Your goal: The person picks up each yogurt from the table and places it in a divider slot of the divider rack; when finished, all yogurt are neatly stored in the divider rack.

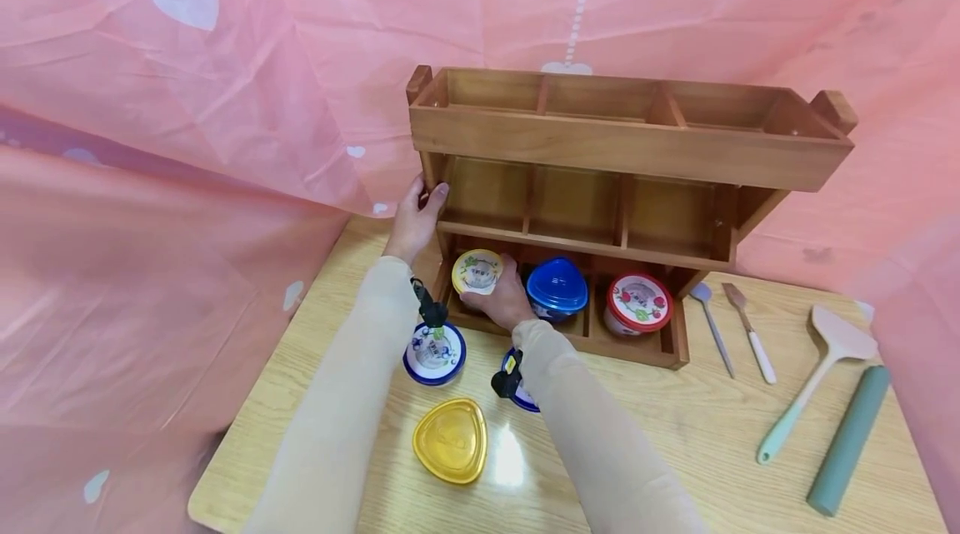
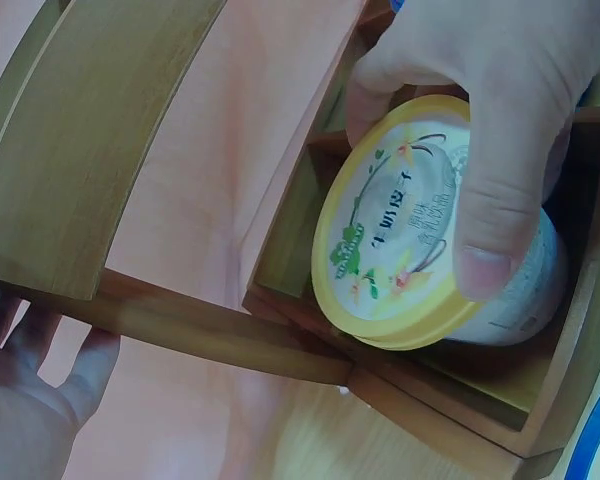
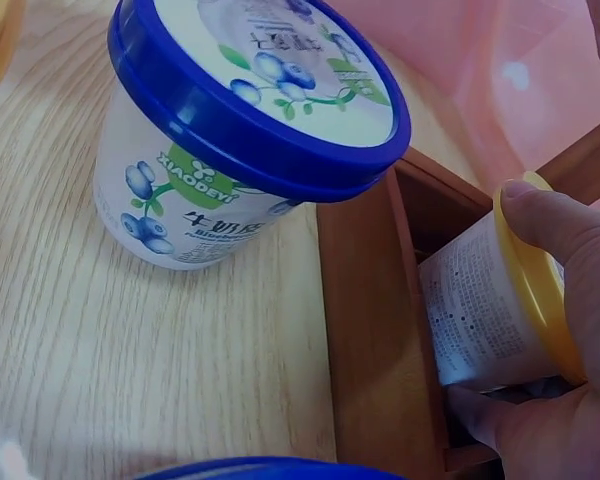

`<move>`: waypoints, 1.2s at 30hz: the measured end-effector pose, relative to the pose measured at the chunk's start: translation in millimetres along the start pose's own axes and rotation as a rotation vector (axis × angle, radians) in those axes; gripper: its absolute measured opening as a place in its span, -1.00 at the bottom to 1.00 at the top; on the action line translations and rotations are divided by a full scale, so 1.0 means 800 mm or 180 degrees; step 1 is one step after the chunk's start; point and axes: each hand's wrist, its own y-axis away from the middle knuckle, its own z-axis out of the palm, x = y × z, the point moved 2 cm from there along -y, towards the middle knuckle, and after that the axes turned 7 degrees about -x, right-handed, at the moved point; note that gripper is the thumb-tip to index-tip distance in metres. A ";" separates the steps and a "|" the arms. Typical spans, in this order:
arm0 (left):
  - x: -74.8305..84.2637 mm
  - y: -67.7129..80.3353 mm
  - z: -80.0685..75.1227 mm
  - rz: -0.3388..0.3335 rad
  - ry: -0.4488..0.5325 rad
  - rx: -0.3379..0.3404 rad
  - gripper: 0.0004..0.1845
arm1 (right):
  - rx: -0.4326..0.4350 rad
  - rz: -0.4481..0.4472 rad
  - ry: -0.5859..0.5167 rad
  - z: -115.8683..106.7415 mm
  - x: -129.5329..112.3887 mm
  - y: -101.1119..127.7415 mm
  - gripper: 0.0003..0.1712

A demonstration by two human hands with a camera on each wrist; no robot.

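Note:
My right hand (image 1: 507,297) grips a yellow-lidded paper tub (image 1: 476,271) in the bottom-left compartment of the wooden shelf rack (image 1: 630,152). In the left wrist view the thumb lies over the lid and side of this tub (image 2: 390,230), which sits tilted between the compartment walls. The right wrist view shows its printed side (image 3: 480,310) with the fingers around it. My left hand (image 1: 415,222) holds the rack's left side upright, thumb in front and fingers behind. Beside the right hand, a blue-lidded tub (image 1: 557,288) occupies the middle compartment.
A red-lidded tub (image 1: 639,304) fills the bottom-right compartment. On the table stand a blue-lidded blueberry tub (image 1: 435,353), another partly under my right wrist, and a yellow triangular-lidded tub (image 1: 451,441). Rightward lie a spatula (image 1: 813,380), a grey-green roller (image 1: 850,441) and two slim tools.

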 end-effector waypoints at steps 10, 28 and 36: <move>0.006 0.004 0.003 0.0006 -0.0038 0.0003 -0.42 | 0.0065 -0.0019 0.0000 0.005 0.003 0.001 0.20; -0.046 -0.033 0.001 0.0100 -0.0141 0.0083 -0.38 | 0.0127 -0.0004 0.0209 0.000 -0.012 0.004 0.22; -0.049 -0.036 0.000 0.0122 -0.0070 0.0081 -0.39 | 0.0344 -0.0183 0.0436 -0.010 -0.029 0.015 0.12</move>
